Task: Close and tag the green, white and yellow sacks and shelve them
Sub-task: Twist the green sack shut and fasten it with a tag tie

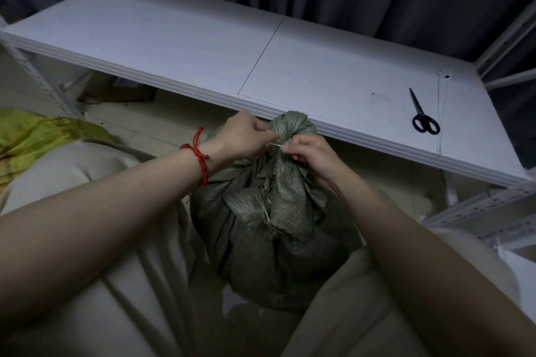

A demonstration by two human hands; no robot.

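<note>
A green woven sack stands on the floor between my knees, its mouth gathered into a bunch just below the shelf's front edge. A thin pale string runs round the gathered neck. My left hand, with a red cord bracelet on its wrist, pinches the string on the neck's left side. On the right side of the neck, my right hand pinches the string's other end. A yellow sack lies at the far left, partly cut off by the frame. No white sack can be seen.
A white shelf board of a metal rack spans the view behind the sack. Black scissors lie on its right part. Dark curtains hang behind the rack. A cardboard box sits on the floor under the shelf.
</note>
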